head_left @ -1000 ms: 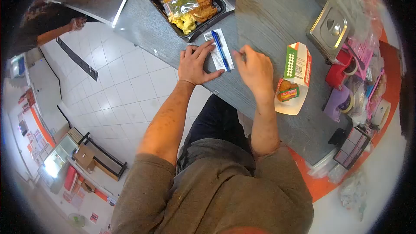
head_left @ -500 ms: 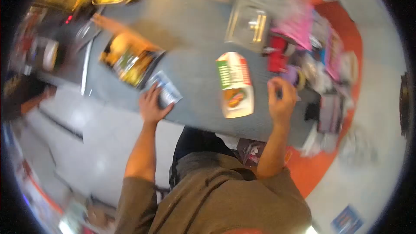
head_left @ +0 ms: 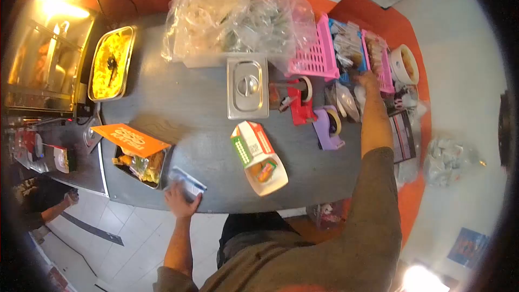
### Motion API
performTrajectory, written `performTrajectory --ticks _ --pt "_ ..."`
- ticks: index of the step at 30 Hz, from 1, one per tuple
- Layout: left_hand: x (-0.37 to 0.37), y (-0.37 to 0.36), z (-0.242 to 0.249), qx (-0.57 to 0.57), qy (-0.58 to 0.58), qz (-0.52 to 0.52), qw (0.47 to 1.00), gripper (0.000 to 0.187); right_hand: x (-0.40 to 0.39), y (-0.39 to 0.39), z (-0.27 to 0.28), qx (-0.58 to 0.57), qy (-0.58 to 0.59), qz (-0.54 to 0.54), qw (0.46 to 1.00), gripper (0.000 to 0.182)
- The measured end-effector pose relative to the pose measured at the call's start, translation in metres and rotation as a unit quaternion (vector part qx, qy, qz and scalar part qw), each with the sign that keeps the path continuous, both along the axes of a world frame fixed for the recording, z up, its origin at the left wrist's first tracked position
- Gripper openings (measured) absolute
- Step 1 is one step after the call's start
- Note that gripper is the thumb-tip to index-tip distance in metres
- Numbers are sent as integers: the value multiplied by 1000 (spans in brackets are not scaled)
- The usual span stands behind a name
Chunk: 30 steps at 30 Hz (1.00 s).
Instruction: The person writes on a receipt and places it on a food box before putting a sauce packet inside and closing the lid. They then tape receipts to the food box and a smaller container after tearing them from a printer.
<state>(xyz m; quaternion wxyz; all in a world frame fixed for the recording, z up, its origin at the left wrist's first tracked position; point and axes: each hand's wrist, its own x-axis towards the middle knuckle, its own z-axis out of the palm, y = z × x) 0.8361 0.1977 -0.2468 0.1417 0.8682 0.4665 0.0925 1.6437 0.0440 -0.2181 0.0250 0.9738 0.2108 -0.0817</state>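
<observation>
My left hand [head_left: 181,201] rests at the counter's front edge, fingers spread over a flat blue-and-white slip [head_left: 187,181]. Just left of it stands an orange-lidded food box [head_left: 132,139], its lid raised over fried pieces and greens. A red, green and white carton [head_left: 253,148] lies in the middle with a fried item and a small packet at its open end. My right hand [head_left: 368,81] reaches to the back right, beside a pink basket [head_left: 385,78] and a blue basket of wrapped sachets [head_left: 346,43]. Its fingertips are hard to make out there.
Red [head_left: 303,109] and purple [head_left: 328,132] tape dispensers stand at right, near a lidded steel pan [head_left: 247,87]. Clear bags [head_left: 238,16] fill the back. A yellow food tray [head_left: 130,48] sits by a lit warmer [head_left: 48,65]. Another person's hand [head_left: 70,199] shows at far left.
My right hand has moved from above the counter near the tape dispensers to the baskets farther back. The left hand stays on the slip. The view has shifted and sharpened.
</observation>
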Motion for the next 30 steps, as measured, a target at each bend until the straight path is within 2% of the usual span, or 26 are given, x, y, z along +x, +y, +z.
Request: performTrajectory --ticks 1,3,4,7,9,10,11,12,13,14,15,17,18,20,21,22,23,24,25,26,27,28,29,30 --pt "-2 4 -8 8 1 3 1000 77 17 1 -15 8 1 3 1000 42" --pt "-3 -1 -2 -6 2 0 1000 76 -40 17 34 -132 7 -34 991 42" --pt "0 -2 1 -25 9 11 1000 76 -39 20 32 -180 -10 -30 983 48" --pt "3 -1 4 -9 -11 10 1000 75 -40 23 20 -153 -77 -41 984 43" --pt "1 2 -6 30 -52 -24 998 75 -38 21 21 -166 -68 -14 984 40" --pt "-2 2 -7 52 -77 -34 995 75 -10 5 -1 -127 -37 59 990 41" --pt "-1 2 -2 25 -56 -20 998 72 0 3 -7 -181 -37 93 978 44" --pt "-1 2 -1 18 -53 -14 998 71 -3 4 -1 -155 -38 107 981 47" --pt "1 3 2 11 -26 0 1000 71 19 0 -23 -171 -57 93 979 42" --pt "1 2 6 5 -37 8 999 71 9 5 -11 -171 -72 47 982 46" --pt "4 0 17 25 -11 16 1000 70 92 -23 -69 -218 -82 132 963 46" --pt "5 -1 21 11 0 26 1000 69 47 -12 -32 -18 -163 62 985 38" --pt "4 1 20 14 -3 29 999 69 52 -12 -27 -15 -166 64 984 38" --pt "2 0 20 4 -12 22 1000 71 72 -18 -18 121 -89 -4 989 32" --pt "3 0 20 3 -14 25 1000 71 69 -19 -9 121 -90 -1 989 32" --pt "4 0 20 11 -16 25 999 74 61 -19 3 341 76 -73 934 27" --pt "4 -2 22 20 -18 26 999 76 50 -19 13 532 237 -139 801 22" --pt "3 -3 27 -14 -46 31 998 71 39 -19 21 536 235 -135 800 22" --pt "5 -4 25 -11 -52 31 998 71 27 -22 30 579 275 -46 766 18" --pt "7 -8 18 19 -130 76 988 66 9 -26 42 612 311 44 726 17" --pt "10 -12 17 47 -206 119 970 62 -56 -21 78 614 305 48 726 17" --pt "22 -18 32 77 -180 100 976 59 -146 -5 121 518 180 93 831 16" --pt "41 -25 54 20 -218 52 974 59 -169 -16 125 477 356 195 779 14" --pt "64 -33 84 -35 -254 3 967 60 -253 -12 163 487 431 174 739 15"
